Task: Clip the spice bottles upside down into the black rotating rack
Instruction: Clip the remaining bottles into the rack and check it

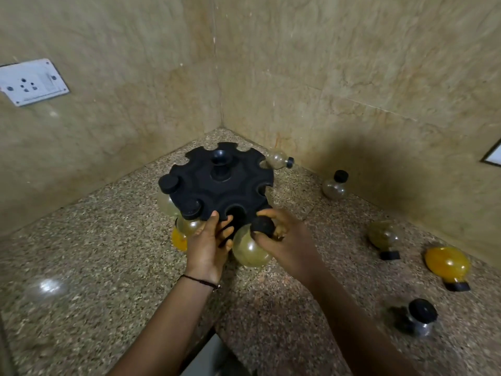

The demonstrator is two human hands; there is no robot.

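Observation:
The black rotating rack (217,185) stands in the counter's corner, its top ringed with notches. Two bottles hang in its left notches, their black caps (168,183) on top and round bodies (187,226) below. An orange-filled bottle (179,240) shows lower down behind my left hand. My left hand (208,240) holds the rack's front edge beside an empty notch. My right hand (282,240) grips a round yellowish bottle (249,251) by its neck, black cap (262,226) up, right at the rack's front rim.
Loose bottles lie on the speckled counter (108,253) to the right: a clear one (278,158) by the wall, another (334,185), a greenish one (383,237), an orange one (447,265), a dark one (420,317). A wall socket (32,81) sits left.

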